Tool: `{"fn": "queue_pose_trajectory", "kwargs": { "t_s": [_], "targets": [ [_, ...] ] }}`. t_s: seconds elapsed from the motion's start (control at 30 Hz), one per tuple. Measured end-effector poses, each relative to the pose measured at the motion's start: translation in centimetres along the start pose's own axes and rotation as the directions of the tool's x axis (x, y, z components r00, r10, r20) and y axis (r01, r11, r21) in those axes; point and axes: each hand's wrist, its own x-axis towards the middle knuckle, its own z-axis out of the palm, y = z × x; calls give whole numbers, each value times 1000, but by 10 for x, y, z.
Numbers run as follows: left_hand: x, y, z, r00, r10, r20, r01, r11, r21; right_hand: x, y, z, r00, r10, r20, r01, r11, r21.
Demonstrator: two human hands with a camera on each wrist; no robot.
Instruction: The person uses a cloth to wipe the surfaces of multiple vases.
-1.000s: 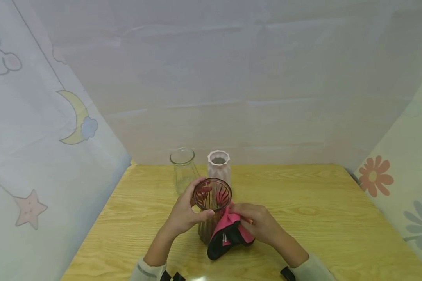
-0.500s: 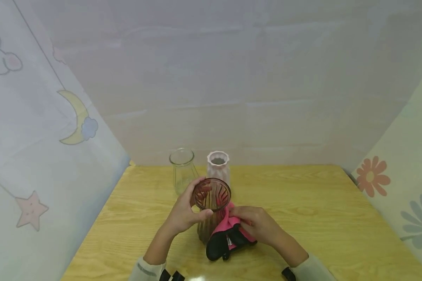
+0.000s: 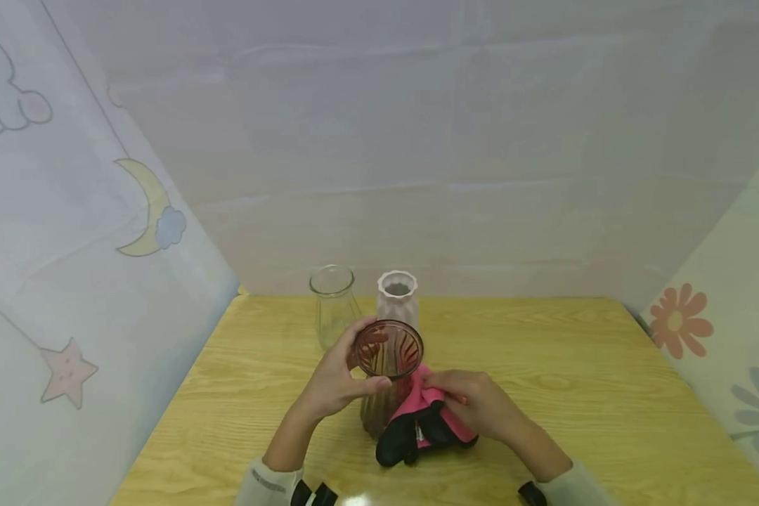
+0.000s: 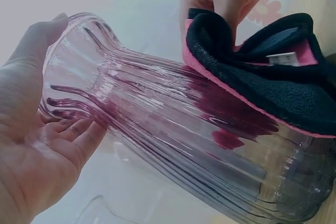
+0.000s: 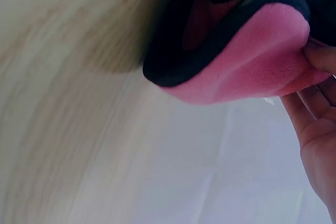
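A ribbed, see-through purple glass vase (image 4: pixel 152 103) stands at the middle front in the head view, its round mouth facing up toward me. My left hand (image 3: pixel 335 379) grips it around the flared neck, thumb at the near side of the rim and fingers behind. In my right hand (image 3: pixel 481 404) is a pink and black cleaning cloth (image 3: pixel 411 429), pinched between thumb and fingers. The cloth lies against the vase's right side and hangs down in folds. A small white label shows on its dark face in the left wrist view.
Behind the purple vase stand a clear glass vase (image 3: pixel 333 302) and a white faceted vase (image 3: pixel 397 299), partly hidden by it. All are on a wooden table (image 3: pixel 544 351). Pale printed sheets (image 3: pixel 417 140) enclose the table at the back and both sides.
Both hands, vase and cloth sit slightly further right in the head view, as does the whole scene. The cloth's lower folds have shifted and spread a little; both grips stay the same.
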Motion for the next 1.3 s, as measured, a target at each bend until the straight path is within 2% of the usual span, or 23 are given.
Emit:
{"fn": "queue_pose_trajectory", "kwargs": {
  "t_s": [0.2, 0.37, 0.57, 0.9, 1.17, 1.3],
  "targets": [
    [4, -1, 7, 1000, 1, -29, -1, 1000, -2, -1, -3, -12, 999, -3, -42, 4, 1000, 14],
    [10, -3, 12, 1000, 14, -28, -14, 1000, -24, -5, -4, -20, 998, 47, -50, -48, 999, -15],
    [14, -4, 18, 999, -14, -29, 13, 999, -31, -8, -6, -30, 994, 68, -82, -71, 997, -35],
    [21, -6, 27, 999, -36, -9, 36, 998, -53, -13, -7, -45, 990, 54, -127, -59, 997, -40],
    [29, -6, 34, 999, -46, 16, 47, 995, -90, -22, -9, -57, 984, 125, -129, -139, 985, -100],
    [32, -4, 37, 998, -62, 10, 63, 994, -90, -24, -9, -64, 984, 108, -141, -124, 986, -110]
  ]
}}
